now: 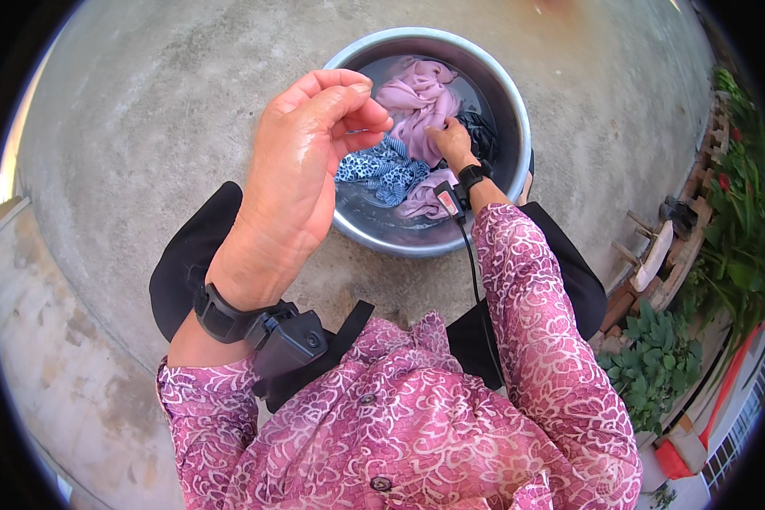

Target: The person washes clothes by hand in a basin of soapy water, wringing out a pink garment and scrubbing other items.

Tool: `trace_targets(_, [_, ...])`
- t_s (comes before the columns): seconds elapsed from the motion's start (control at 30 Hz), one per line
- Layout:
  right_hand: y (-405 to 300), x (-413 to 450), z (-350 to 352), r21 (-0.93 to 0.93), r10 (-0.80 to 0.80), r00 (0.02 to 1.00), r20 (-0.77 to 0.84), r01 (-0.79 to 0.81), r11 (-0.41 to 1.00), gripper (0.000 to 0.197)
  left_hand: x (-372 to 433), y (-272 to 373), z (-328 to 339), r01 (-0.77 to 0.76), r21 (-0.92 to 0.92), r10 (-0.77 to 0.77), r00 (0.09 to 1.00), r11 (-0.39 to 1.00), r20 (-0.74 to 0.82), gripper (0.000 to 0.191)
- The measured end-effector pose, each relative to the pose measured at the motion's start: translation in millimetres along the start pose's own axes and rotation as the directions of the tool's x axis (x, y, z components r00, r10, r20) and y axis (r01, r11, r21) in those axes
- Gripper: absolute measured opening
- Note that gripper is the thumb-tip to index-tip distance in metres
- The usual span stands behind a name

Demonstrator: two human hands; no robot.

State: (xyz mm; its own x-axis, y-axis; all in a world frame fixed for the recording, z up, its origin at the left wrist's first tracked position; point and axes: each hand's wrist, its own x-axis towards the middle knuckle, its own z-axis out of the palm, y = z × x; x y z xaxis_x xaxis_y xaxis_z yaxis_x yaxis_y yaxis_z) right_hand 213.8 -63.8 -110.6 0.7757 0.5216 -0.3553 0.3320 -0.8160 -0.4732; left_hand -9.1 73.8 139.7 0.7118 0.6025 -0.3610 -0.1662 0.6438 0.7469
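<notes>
A round metal basin (519,115) stands on the concrete in front of me, holding water and wet cloths. My left hand (312,137) is raised close to the camera at the basin's left side, wet, with fingers curled and thumb near the fingertips; whether anything thin is between them I cannot tell. My right hand (451,141) is down in the basin, its fingertips on the pink cloth (421,95). A blue and white patterned cloth (389,169) lies left of it. Dark cloth (479,137) sits at the right wall, and a pink bunch (426,196) lies nearer me.
Grey concrete floor (153,95) surrounds the basin. At the right are a small stool (651,258) lying on its side, a curved brick edging (695,236) and green plants (656,363). A black cable (473,268) runs from my right wrist device towards my lap.
</notes>
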Motion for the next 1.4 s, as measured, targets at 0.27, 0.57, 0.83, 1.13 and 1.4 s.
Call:
trace_targets(0.27, [6,-47,7,-0.228,-0.191,0.838,0.511,0.346,0.91,0.028,-1,0,0,-0.002,-0.007,0.001,0.999,1.0,-0.047,0.011])
trace_targets(0.57, [-5,-49,18,0.034,-0.063,0.99,0.126,0.059,0.998,0.066,8,-11,-2,0.008,-0.002,-0.008,1.0,1.0,0.027,0.013])
trace_targets(0.83, [-8,-74,34,-0.332,-0.169,0.941,0.292,0.265,0.905,0.023,38,-17,-8,0.041,0.049,-0.046,0.993,0.998,0.108,0.013])
trace_targets(1.13, [-10,-96,-17,0.009,-0.135,0.975,0.176,0.135,0.991,0.026,97,-67,-52,0.208,0.207,-0.213,0.977,0.956,0.005,0.01])
trace_targets(1.4, [-47,-111,-28,0.225,-0.339,0.94,0.037,0.323,0.919,0.024,92,-163,-70,0.579,0.405,-0.544,0.812,0.708,-0.21,0.042])
